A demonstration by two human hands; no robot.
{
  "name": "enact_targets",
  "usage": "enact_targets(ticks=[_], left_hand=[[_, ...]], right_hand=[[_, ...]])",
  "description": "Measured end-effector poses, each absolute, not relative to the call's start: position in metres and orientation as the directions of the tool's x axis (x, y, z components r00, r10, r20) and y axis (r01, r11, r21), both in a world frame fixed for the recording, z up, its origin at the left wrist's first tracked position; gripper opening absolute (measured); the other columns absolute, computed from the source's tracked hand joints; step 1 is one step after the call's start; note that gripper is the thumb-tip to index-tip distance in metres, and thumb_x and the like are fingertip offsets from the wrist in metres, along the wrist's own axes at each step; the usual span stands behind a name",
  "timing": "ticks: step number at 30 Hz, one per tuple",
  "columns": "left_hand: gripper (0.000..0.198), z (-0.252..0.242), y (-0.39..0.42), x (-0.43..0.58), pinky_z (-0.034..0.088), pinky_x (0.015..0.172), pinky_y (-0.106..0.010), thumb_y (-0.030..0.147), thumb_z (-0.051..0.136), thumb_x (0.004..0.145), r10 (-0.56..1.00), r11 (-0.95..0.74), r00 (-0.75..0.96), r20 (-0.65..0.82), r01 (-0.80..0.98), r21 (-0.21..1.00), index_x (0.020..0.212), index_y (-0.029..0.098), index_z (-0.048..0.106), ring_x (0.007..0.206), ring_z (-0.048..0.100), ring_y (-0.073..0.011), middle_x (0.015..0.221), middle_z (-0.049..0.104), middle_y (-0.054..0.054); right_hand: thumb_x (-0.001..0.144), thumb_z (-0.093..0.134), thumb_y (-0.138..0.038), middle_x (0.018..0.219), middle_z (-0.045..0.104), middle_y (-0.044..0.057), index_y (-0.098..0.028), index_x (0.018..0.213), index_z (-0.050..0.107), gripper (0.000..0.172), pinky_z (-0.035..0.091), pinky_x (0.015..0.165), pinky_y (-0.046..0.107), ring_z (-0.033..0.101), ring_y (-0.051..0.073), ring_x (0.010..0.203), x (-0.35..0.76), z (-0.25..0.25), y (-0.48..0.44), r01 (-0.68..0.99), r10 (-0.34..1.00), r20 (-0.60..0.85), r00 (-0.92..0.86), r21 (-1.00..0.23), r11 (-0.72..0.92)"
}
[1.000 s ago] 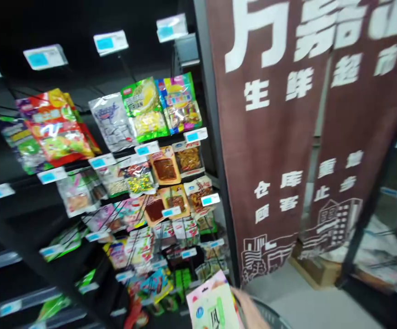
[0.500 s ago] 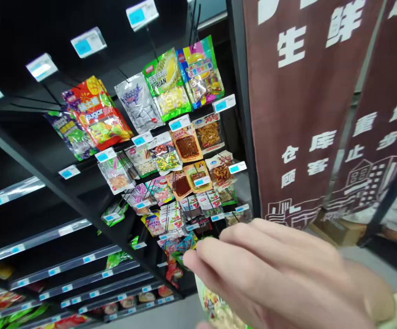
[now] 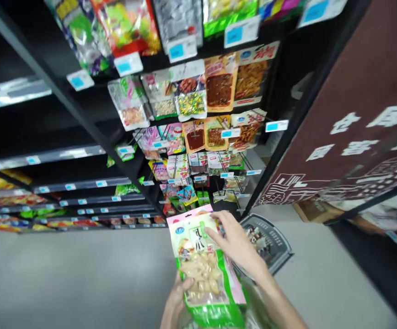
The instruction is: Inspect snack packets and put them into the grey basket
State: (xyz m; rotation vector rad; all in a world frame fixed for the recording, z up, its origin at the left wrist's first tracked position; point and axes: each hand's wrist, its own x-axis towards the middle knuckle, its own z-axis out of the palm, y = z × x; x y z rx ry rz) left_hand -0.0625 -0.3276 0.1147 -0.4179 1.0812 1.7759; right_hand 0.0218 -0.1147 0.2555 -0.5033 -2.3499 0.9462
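Observation:
A green and white snack packet (image 3: 201, 269) with a clear window is held upright in front of me, a pink-edged packet (image 3: 234, 283) behind it. My left hand (image 3: 178, 294) grips the lower left side, its thumb on the front. At the top right corner is my right hand (image 3: 231, 237), its fingers bent over the packets' upper edge. More clear and green packaging shows below, partly hidden by the front packet.
Snack packets (image 3: 191, 96) hang in rows on a dark rack with price tags. Shelves (image 3: 75, 153) run along the left. A brown curtain (image 3: 366, 91) hangs at the right, a cardboard box (image 3: 317, 208) below it. A dark-framed basket (image 3: 267, 242) stands beyond my right hand.
The view has tilted down and moved nearer the rack. My right hand has gone from large in the lower right to the packets' top edge. My left hand and the packets now show more fully.

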Motion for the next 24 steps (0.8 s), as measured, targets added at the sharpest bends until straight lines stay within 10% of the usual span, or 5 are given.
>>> enact_targets(ticks=[7,15,24], left_hand=[[0.080,0.088,-0.341,-0.048,0.051,0.100,-0.050,0.012,0.085,0.056,0.643,-0.222,-0.557,-0.526,-0.792,0.568,0.130,0.017,0.053,0.109,0.067,-0.0371,0.117,0.072,-0.016],[0.067,0.112,-0.332,-0.056,0.048,0.101,-0.052,0.058,0.060,0.083,0.790,-0.272,-0.311,-0.528,-0.950,0.154,0.130,0.009,0.058,0.115,0.064,-0.0375,0.118,0.070,-0.020],[0.065,0.096,-0.349,-0.063,0.048,0.099,-0.052,0.058,0.056,0.087,0.719,-0.235,-0.336,-0.609,-0.941,0.243,0.129,0.009,0.059,0.111,0.066,-0.0360,0.111,0.074,-0.017]], right_hand=[[0.064,0.084,-0.042,0.148,0.038,0.016,-0.021,0.147,0.030,0.102,0.036,0.114,0.050,0.038,0.033,0.139,0.019,0.130,-0.138,0.229,0.608,0.097,-0.788,-0.871,0.435],[0.064,0.082,-0.034,0.129,0.059,0.013,-0.020,0.134,0.045,0.080,0.055,0.092,0.042,0.065,0.028,0.107,0.013,0.116,-0.146,0.162,0.619,-0.041,-0.784,-0.977,0.141],[0.066,0.081,-0.041,0.099,0.072,0.008,-0.017,0.106,0.063,0.050,0.056,0.079,0.036,0.068,0.024,0.088,0.015,0.095,-0.173,0.193,0.766,-0.097,-0.636,-0.981,0.036]])
